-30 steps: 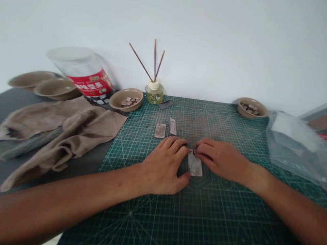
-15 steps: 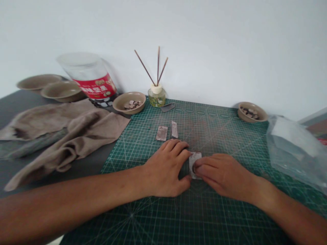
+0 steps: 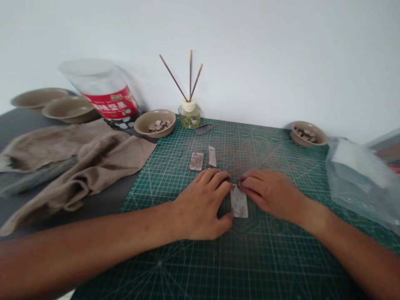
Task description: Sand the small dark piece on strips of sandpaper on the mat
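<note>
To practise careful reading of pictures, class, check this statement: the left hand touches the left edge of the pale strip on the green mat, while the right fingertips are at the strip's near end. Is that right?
Not quite: the head view shows the right hand's fingertips at the strip's far end. The left hand does touch the left edge of the pale strip on the green mat.

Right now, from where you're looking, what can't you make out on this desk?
Head view:
- Small piece in the right hand: mostly hidden by the fingers.
- Jar label's lettering: blurred.
- Green mat markings: finest ones too small.
- Clear bag: far side cut off by right edge; contents clouded by plastic.
</note>
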Motion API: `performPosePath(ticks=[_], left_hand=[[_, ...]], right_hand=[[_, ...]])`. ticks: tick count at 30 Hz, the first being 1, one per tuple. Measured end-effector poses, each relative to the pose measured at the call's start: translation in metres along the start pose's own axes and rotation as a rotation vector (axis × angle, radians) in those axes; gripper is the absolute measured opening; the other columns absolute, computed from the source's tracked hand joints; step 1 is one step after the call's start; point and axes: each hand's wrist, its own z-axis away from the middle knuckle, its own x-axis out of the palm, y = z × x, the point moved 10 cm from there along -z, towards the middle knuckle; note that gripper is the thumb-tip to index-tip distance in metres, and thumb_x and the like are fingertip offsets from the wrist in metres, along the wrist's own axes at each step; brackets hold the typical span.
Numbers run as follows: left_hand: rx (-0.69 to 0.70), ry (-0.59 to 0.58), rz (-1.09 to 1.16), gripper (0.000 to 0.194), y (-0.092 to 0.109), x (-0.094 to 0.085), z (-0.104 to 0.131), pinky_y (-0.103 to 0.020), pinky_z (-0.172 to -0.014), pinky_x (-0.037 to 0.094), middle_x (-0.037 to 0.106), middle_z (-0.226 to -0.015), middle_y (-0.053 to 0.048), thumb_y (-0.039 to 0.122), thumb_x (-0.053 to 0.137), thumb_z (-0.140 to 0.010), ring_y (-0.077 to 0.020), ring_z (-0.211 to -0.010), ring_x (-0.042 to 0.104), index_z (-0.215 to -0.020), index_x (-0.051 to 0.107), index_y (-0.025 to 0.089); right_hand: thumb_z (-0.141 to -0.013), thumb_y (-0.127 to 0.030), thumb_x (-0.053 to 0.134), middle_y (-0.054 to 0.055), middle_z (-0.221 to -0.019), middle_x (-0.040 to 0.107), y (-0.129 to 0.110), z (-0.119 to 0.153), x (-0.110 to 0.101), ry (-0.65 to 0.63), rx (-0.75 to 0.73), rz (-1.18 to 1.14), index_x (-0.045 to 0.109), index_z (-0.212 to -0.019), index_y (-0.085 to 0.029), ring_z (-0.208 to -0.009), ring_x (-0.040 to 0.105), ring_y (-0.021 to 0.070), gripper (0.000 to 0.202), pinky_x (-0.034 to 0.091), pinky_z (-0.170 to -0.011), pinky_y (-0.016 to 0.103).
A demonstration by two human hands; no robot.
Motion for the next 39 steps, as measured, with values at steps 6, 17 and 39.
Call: performPosePath(ticks=[6, 17, 39], left_hand=[[0.008, -0.004, 0.012, 0.054, 0.001, 0.000, 0.000, -0.051, -0.117, 0.032, 0.052, -0.139, -0.011, 0.047, 0.063, -0.082, -0.0332, -0.133, 0.041, -0.126, 0.058, 0.017], [0.007, 0.016, 0.017, 0.053, 0.000, -0.001, 0.000, -0.051, -0.117, 0.032, 0.052, -0.139, -0.011, 0.045, 0.063, -0.082, -0.0328, -0.133, 0.041, -0.126, 0.057, 0.017], [0.029, 0.012, 0.000, 0.050, 0.002, -0.001, 0.000, -0.051, -0.117, 0.033, 0.053, -0.137, -0.012, 0.045, 0.063, -0.083, -0.0328, -0.132, 0.042, -0.122, 0.058, 0.015]], right_hand=[[-0.100, -0.021, 0.055, 0.005, -0.103, 0.070, 0.001, 0.010, 0.003, -0.033, 0.022, -0.177, 0.066, -0.100, -0.019, -0.091, 0.067, 0.0207, 0.012, 0.054, -0.082, 0.037], [-0.099, -0.016, 0.054, 0.007, -0.107, 0.069, -0.007, 0.010, 0.005, -0.019, 0.045, -0.348, 0.064, -0.101, -0.018, -0.093, 0.067, 0.0202, 0.010, 0.056, -0.084, 0.036], [-0.099, -0.020, 0.055, 0.005, -0.102, 0.068, -0.010, 0.004, 0.012, -0.138, 0.001, -0.264, 0.063, -0.097, -0.020, -0.086, 0.067, 0.0179, 0.008, 0.054, -0.075, 0.031]])
